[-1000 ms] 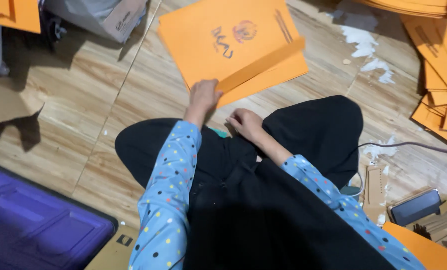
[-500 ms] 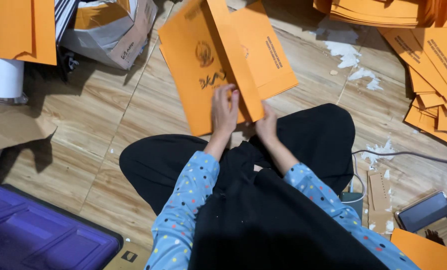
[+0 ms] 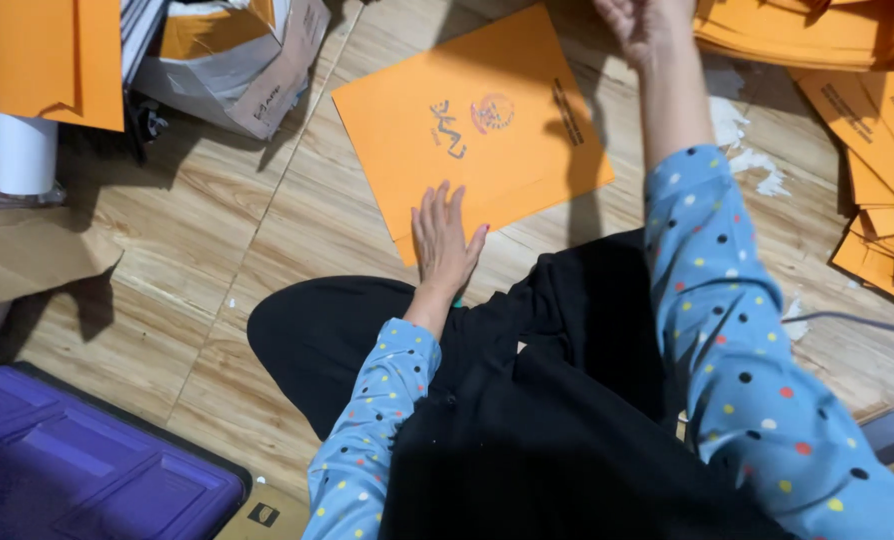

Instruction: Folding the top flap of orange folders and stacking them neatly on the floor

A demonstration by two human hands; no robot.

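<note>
Left hand pressing an orange envelope on the floor

The left hand [image 3: 445, 243] lies flat, fingers [image 3: 439, 208] spread and gripping nothing, on the orange envelope's [image 3: 487, 150] near edge. The right hand [image 3: 639, 25] reaches toward the orange stack [image 3: 807, 35] just beyond its fingers; their grip cannot be told.

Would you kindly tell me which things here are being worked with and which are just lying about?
In hand:
left hand on orange envelope
right hand at orange stack

Lying about:
purple bin
white roll
cardboard box
</note>
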